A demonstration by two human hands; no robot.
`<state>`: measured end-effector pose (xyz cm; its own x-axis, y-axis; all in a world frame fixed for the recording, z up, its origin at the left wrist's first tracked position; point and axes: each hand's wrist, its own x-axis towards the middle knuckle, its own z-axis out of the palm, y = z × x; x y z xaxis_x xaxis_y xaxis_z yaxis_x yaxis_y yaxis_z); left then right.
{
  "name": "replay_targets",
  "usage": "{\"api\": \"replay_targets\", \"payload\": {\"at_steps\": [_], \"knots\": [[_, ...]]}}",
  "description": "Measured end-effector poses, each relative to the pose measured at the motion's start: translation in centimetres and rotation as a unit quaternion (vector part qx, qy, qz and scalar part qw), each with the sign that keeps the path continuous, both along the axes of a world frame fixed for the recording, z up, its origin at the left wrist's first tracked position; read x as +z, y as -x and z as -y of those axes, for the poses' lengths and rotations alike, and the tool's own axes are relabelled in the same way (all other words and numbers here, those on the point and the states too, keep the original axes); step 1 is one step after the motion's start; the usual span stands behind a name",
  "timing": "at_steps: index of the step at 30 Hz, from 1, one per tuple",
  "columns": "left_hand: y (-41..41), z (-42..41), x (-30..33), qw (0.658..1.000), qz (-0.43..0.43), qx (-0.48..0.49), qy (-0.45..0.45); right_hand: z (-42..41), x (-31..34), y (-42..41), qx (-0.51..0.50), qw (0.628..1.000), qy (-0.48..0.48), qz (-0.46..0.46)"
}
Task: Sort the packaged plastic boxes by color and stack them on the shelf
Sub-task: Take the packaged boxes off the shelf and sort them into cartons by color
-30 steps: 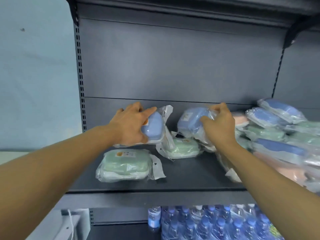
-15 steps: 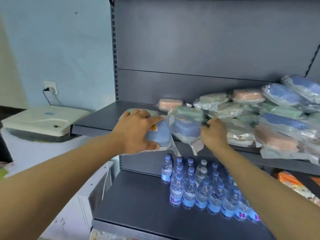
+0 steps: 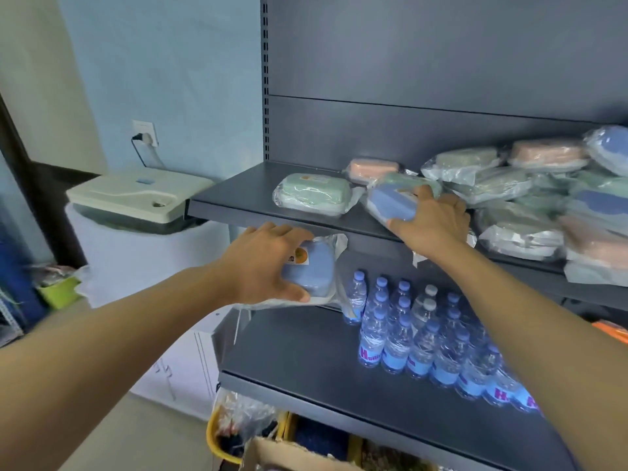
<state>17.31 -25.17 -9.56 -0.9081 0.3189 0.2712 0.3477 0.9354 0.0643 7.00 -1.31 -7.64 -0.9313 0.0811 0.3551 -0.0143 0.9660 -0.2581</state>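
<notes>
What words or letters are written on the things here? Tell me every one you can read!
"H": big pink letter on the blue labels of the clear plastic water bottles; the remaining letters are too blurred to read.
Orange round sticker on the blue packaged plastic box that the left hand holds: print too small to read.
Label on the blue packaged box under the right hand: blurred, unreadable.
Sticker on the green packaged box: unreadable.

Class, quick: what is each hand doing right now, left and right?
Left hand: grips a packaged blue box, held off the shelf.
Right hand: grips another blue box at the shelf's front edge.
</notes>
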Motion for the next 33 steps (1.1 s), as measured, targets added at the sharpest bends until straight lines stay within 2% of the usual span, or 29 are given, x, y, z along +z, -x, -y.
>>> {"api": "replay_targets", "payload": {"at_steps": [4, 6, 9, 12, 17, 20, 26, 33], "knots": [[-1.0, 0.9, -2.5, 0.999, 0.030, -0.003, -0.015, -0.5, -0.5, -4.9, 0.027, 0.988, 0.106, -0.106], [-1.5, 1.3, -4.4, 0.998, 0.050, -0.013, -0.023, -0.5, -1.3, -8.0, 0.056, 0.981, 0.143, -0.117], [-2.4, 2.0, -7.5, 0.996, 0.079, -0.029, -0.038, 0.1, -3.3, -12.2, 0.087, 0.979, 0.172, -0.068], [-3.5, 2.6, -11.0, 0.992, 0.111, -0.047, -0.043, 0.8, -7.3, -15.3, 0.079, 0.985, 0.149, -0.019], [-5.9, 3.9, -19.3, 0.977, 0.196, -0.063, -0.049, 1.5, -17.1, -18.9, 0.042, 0.983, 0.146, 0.105], [-7.2, 4.0, -24.2, 0.966, 0.241, -0.066, -0.065, 1.7, -23.0, -20.4, 0.017, 0.979, 0.137, 0.149], [-10.5, 3.6, -35.9, 0.934, 0.344, -0.076, -0.058, 0.8, -34.0, -22.6, -0.026, 0.948, 0.128, 0.290], [-14.0, 2.0, -49.6, 0.901, 0.431, -0.050, -0.001, 1.0, -46.5, -23.2, -0.017, 0.925, 0.145, 0.351]]}}
